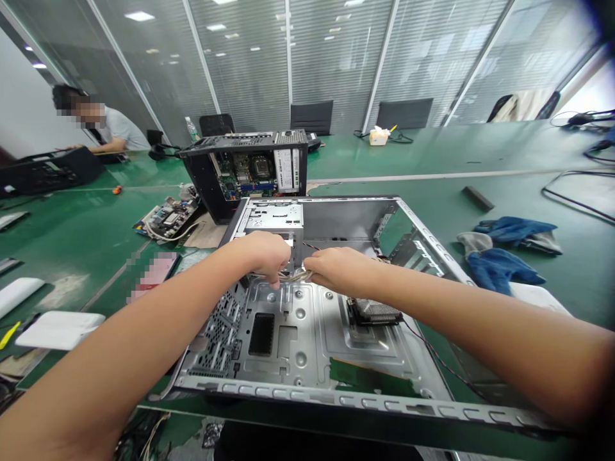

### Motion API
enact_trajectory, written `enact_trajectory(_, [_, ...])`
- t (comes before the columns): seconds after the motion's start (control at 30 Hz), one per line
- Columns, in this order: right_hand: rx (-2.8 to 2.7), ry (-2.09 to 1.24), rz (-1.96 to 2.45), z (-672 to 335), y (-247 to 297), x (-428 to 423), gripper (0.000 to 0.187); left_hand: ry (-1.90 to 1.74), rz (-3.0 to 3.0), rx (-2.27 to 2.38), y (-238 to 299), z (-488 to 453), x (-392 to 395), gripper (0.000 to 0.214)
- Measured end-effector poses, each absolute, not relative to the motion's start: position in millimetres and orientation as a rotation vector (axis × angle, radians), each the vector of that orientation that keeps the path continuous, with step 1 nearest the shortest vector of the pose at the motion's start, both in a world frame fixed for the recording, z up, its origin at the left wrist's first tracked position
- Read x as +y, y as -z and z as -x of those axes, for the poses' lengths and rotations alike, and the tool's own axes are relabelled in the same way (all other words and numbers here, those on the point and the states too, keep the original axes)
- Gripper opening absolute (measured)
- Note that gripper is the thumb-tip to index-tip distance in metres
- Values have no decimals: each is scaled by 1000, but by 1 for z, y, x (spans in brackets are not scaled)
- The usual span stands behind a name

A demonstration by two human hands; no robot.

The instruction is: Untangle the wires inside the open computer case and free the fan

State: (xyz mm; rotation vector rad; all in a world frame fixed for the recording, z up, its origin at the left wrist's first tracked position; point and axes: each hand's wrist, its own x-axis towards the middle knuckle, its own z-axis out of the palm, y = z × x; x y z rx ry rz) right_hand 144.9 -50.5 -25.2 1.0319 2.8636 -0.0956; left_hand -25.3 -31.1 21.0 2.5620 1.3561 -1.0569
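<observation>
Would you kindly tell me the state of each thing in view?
Left hand: shut on cable bundle.
Right hand: shut on cable bundle.
Cable bundle: gripped by both hands.
Silver computer case: lying flat, side open.
Black computer case: upright, side open, motherboard inside.
Blue gloves: off, lying on table.

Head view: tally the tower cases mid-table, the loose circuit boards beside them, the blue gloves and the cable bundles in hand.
Tower cases: 2, the silver chassis and the black case
Loose circuit board: 1
Blue gloves: 2
Cable bundle: 1, gripped by the left hand and the right hand
Total: 6
</observation>
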Motion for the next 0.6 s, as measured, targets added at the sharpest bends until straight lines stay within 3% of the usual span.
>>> enact_trajectory(0.17, [2869,136,-964,-147,25,-52,16,1077,-2542,1379,-20,24,-33,36])
enact_trajectory(0.3, [2868,205,-939,-149,27,-49,19,1016,-2559,1269,-15,31,-29,26])
enact_trajectory(0.47, [2878,342,-918,-150,26,-44,21,918,-2162,1155,-8,39,-26,16])
enact_trajectory(0.6, [2796,516,-972,-151,17,-45,22,876,-1961,1129,-10,38,-29,23])
